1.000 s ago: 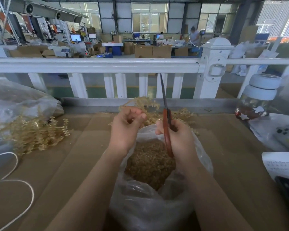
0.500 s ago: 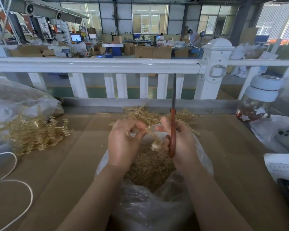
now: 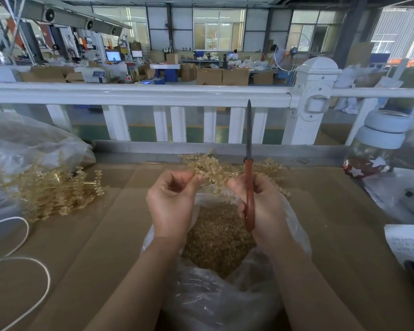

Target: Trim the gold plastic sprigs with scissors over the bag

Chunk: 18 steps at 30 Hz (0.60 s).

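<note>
Two hands over bag (image 3: pixel 294 225) — left hand (image 3: pixel 171 204) pinches sprig (image 3: pixel 208 172), right hand (image 3: pixel 263 201) w/ scissors (image 3: pixel 249 187).

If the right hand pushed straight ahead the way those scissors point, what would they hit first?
Probably the white railing. The right hand holds the scissors with the tip aimed up and away, and in the picture the blades already overlap the balusters. Nothing shows in between, though depth is hard to judge here.
</note>
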Available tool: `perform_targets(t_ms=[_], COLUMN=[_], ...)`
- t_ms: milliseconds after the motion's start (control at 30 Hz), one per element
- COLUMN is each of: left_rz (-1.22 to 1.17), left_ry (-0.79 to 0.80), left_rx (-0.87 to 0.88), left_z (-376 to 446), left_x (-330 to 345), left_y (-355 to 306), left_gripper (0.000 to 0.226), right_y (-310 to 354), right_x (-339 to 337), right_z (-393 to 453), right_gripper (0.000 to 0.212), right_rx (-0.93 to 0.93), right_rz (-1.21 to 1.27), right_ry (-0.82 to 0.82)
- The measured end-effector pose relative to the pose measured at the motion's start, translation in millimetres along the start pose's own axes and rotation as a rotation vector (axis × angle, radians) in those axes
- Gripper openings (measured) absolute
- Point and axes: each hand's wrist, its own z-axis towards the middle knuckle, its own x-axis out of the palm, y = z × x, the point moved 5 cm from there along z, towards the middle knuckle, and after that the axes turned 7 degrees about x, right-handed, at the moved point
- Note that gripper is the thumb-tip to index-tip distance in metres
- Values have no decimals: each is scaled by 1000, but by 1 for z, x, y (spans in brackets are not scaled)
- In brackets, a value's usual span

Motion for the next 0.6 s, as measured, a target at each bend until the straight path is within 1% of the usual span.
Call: perform_targets(t_ms=[100,167,233,267,400,467,533,600], left_rz=[-10,-12,-25,-40,-116,-129,-171,-230], left_ry=[-6,-2,10,24,111,152,196,282], left_rx=[-15,-13,-14,-12,18,7,-88,-204], left_z=[0,-1,-1,-2,-1,-2,-4,-6], left_x=[0,0,1,2,7,10,13,17], left_y=[-2,-4,-7,-8,-13,-11,-5,3], left_gripper=[13,13,13,14,18,28,45,62], right_y=[-2,-3,-5,-6,-6,-6,-7,-8], right_x=[1,0,-2,-2,-2,-1,0,1], right_z=[2,3,4,5,6,6,6,8], right_gripper=[39,30,16,13,20,20,19,21], right_rx=[-8,-9,-19,-23,-25,-14,6,37], right_rz=[-31,-55,-69,-74,-33,46,148,238], right_ry=[23,13,-8,-21,-34,-14,9,17])
